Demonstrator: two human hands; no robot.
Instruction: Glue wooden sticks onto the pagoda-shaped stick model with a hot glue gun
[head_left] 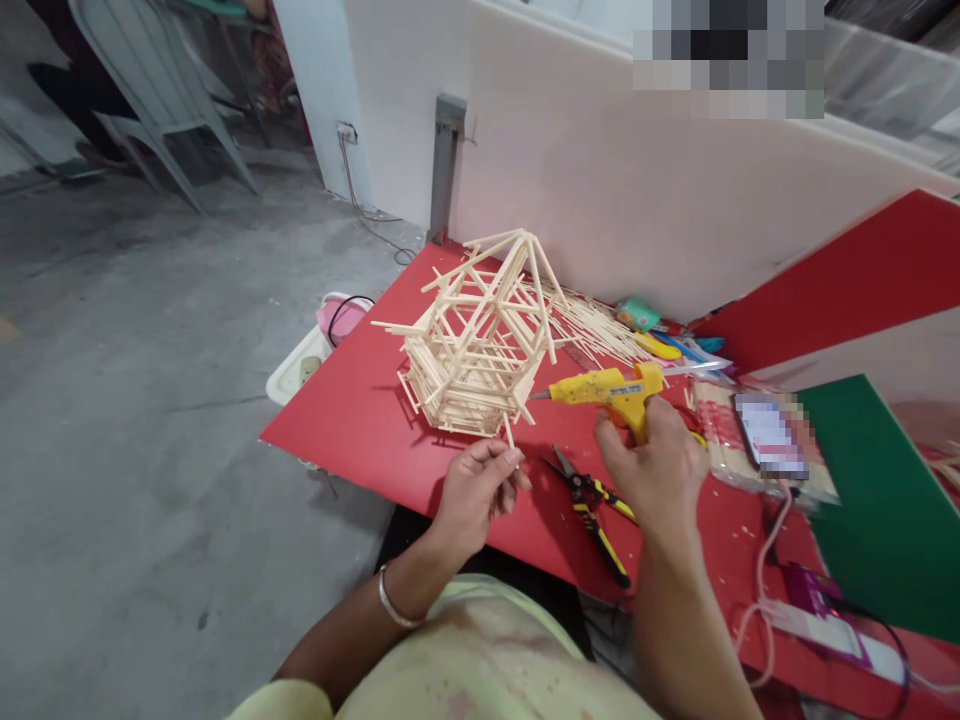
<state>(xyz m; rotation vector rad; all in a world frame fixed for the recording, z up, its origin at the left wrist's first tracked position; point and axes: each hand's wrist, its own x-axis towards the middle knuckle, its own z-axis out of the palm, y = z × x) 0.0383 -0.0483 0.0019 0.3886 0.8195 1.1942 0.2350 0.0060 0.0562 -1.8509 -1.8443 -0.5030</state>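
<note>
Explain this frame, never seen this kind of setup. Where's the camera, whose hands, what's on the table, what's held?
There's no robot here: these are a person's two bare hands. The single picture comes from a camera worn on that person's head, looking forward and down.

The left hand pinches a thin pale stick. The right hand grips a yellow glue gun, its nozzle pointing toward the stick frame; whether they touch, I can't tell from this one view.

The frame, an open lattice, stands on a red table. Also there: black-and-yellow cutters between the hands, loose sticks behind the frame, and a phone lying on a plastic packet to the right.
</note>
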